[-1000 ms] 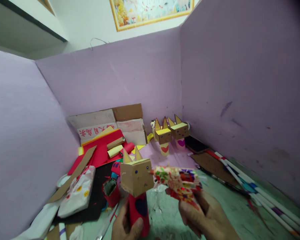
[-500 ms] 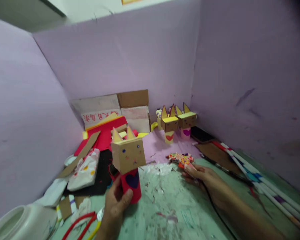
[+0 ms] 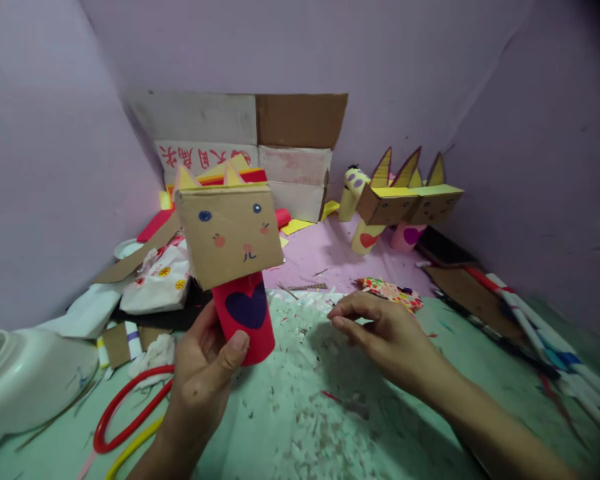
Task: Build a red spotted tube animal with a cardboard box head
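Observation:
My left hand (image 3: 203, 373) is wrapped round the red tube body of a cardboard cat figure (image 3: 240, 237), holding it upright and slightly tilted. Its box head has drawn blue eyes, pink cheeks and two pointed ears, and a dark purple heart sits on the tube. My right hand (image 3: 380, 330) hovers over the green tabletop with fingers loosely curled and apart, nothing between them. Just behind it lies a flower-patterned glue gun (image 3: 390, 293), partly covered by the hand. Two similar cat figures (image 3: 387, 207) stand at the back right.
On the left are a white bowl-shaped vessel (image 3: 35, 383), a red bent tube (image 3: 110, 423), a tissue pack (image 3: 155, 280) and cardboard scraps. An opened carton (image 3: 300, 160) stands at the back. White striped rods (image 3: 550, 340) lie along the right wall. Scraps litter the green tabletop (image 3: 305, 413).
My right hand has let go of the glue gun, which now lies on the table. The cat figure has come up and closer in my left hand. The view has tilted down.

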A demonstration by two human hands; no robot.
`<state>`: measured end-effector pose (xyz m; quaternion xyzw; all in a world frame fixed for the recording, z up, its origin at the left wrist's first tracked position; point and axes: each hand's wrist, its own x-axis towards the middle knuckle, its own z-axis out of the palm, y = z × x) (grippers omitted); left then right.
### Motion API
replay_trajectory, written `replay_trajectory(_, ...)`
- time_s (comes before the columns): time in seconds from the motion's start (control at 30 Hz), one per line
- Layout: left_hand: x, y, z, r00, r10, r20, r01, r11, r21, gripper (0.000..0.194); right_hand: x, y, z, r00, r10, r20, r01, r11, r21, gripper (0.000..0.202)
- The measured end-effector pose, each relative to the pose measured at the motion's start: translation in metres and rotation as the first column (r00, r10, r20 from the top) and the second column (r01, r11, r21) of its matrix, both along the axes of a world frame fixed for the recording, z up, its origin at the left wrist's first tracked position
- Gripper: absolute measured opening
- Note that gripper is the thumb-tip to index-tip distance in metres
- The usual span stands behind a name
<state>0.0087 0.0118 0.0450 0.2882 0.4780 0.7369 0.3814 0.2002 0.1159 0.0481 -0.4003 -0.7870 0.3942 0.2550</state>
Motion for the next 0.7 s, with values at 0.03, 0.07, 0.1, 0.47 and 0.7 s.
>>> replay_trajectory(0.03,0.001,-0.001,0.000,1.000,0.012,0.004,-0.012,1.000,-0.012,0.047,-0.006,0.003,-0.004,1.000,0.002,0.010,-0.002,1.000,-0.004,0.013)
replay_trajectory(0.07,0.001,-0.001,0.000,1.000,0.024,0.009,-0.024,0.999,-0.029,0.049,-0.011,0.007,-0.007,1.000,0.002,0.020,-0.002,1.000,-0.004,0.013)
replay_trajectory(0.1,0.001,-0.001,0.000,0.999,0.036,0.017,-0.035,0.998,-0.048,0.050,-0.016,0.010,-0.010,1.000,0.006,0.030,-0.006,1.000,0.002,0.014)
replay_trajectory(0.47,0.004,-0.004,0.014,0.991,0.071,0.112,-0.045,0.973,-0.224,0.068,-0.056,0.032,-0.015,0.928,0.234,0.290,-0.287,0.945,0.156,0.018)
replay_trajectory(0.7,-0.003,-0.003,0.008,0.990,0.077,0.116,-0.050,0.975,-0.218,0.070,-0.058,0.039,-0.020,0.867,0.356,0.349,-0.430,0.888,0.163,0.019)
